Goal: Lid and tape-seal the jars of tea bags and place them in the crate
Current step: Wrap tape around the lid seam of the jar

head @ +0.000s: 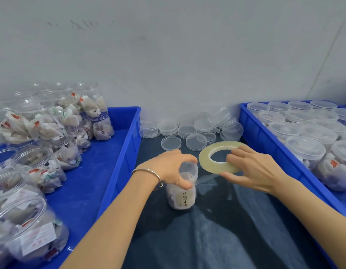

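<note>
Now left hand [173,167] grips jar [182,193] | right hand [251,169] pinches tape roll [209,162] | loose lids [189,131] behind

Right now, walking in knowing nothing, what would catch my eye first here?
Probably the big ring of clear tape in the right hand, its strip running to the lidded jar that the left hand holds at centre. Then the blue crates: open jars of tea bags on the left, lidded jars on the right.
</note>
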Demonstrator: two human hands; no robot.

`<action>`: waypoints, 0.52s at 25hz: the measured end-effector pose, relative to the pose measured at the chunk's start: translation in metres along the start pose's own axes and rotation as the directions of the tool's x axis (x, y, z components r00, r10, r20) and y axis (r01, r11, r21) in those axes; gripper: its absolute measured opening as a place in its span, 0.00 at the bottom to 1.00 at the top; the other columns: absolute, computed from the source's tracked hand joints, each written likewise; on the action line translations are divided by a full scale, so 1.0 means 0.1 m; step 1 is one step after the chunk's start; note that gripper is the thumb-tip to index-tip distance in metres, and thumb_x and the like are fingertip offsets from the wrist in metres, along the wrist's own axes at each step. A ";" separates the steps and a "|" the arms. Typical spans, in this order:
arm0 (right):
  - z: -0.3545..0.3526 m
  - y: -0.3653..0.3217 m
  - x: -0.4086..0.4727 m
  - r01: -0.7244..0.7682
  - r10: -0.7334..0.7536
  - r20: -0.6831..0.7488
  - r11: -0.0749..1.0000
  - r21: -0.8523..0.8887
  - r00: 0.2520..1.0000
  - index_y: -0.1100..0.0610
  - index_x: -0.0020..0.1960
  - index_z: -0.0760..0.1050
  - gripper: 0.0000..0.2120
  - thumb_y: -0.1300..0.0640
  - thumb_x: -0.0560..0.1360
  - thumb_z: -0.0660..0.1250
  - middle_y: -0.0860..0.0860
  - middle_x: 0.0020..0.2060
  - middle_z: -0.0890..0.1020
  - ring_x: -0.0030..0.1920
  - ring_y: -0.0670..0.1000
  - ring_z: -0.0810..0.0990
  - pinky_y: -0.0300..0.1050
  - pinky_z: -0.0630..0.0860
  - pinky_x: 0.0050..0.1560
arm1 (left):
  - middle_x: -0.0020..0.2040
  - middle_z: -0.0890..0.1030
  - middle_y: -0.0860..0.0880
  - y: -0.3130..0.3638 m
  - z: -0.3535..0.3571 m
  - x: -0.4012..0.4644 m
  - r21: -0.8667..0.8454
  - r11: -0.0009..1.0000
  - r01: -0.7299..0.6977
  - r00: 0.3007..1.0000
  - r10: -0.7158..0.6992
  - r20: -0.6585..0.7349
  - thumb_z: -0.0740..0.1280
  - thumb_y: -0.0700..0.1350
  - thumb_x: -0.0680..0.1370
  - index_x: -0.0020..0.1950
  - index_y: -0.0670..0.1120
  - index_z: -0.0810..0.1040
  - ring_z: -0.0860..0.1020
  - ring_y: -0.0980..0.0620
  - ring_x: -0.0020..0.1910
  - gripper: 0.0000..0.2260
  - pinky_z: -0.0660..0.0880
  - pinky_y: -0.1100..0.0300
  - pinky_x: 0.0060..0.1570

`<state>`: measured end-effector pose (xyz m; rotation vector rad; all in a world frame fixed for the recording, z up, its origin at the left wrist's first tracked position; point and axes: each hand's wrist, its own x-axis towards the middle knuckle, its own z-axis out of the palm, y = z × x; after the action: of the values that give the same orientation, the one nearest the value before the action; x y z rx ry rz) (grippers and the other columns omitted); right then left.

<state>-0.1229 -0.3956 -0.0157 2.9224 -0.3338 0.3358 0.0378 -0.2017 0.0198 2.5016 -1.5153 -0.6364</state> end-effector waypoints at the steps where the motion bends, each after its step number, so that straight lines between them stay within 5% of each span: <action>1: 0.00 -0.01 -0.01 0.017 -0.017 0.007 1.000 -0.004 1.000 0.48 0.44 0.69 0.24 0.31 0.72 0.44 0.41 0.42 0.71 0.50 0.42 0.69 0.35 0.60 0.26 | 0.55 0.69 0.52 -0.03 -0.02 0.00 0.011 0.998 -0.054 0.998 0.054 0.026 0.73 0.53 0.70 0.67 0.64 0.66 0.69 0.49 0.57 0.28 0.73 0.55 0.49; 6: 0.05 -0.11 0.03 -0.007 0.005 0.063 1.000 0.030 0.998 0.51 0.47 0.65 0.18 0.38 0.74 0.47 0.42 0.45 0.70 0.50 0.42 0.67 0.38 0.63 0.27 | 0.64 0.68 0.54 -0.03 -0.11 0.01 0.042 0.986 -0.162 0.981 0.157 0.111 0.73 0.45 0.70 0.68 0.62 0.65 0.69 0.51 0.62 0.31 0.72 0.52 0.58; 11: 0.13 -0.30 0.22 -0.093 0.086 0.058 0.988 0.126 0.995 0.53 0.49 0.66 0.21 0.37 0.75 0.47 0.44 0.48 0.69 0.53 0.46 0.67 0.40 0.66 0.32 | 0.54 0.69 0.53 0.11 -0.09 0.00 0.097 0.995 -0.009 0.990 -0.004 0.137 0.74 0.40 0.68 0.70 0.58 0.56 0.75 0.49 0.45 0.38 0.74 0.56 0.36; 13: 0.13 -0.30 0.25 -0.105 0.093 0.085 0.982 0.159 0.992 0.53 0.49 0.66 0.21 0.36 0.76 0.48 0.45 0.49 0.69 0.54 0.47 0.66 0.42 0.68 0.35 | 0.55 0.70 0.50 0.18 -0.06 0.01 0.136 0.990 0.042 0.990 -0.060 0.126 0.72 0.36 0.70 0.70 0.53 0.57 0.76 0.46 0.47 0.35 0.75 0.54 0.37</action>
<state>-0.0888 -0.3748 -0.0266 3.0923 -0.4868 0.2772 0.0264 -0.2112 0.0312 2.6525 -1.5909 -0.7427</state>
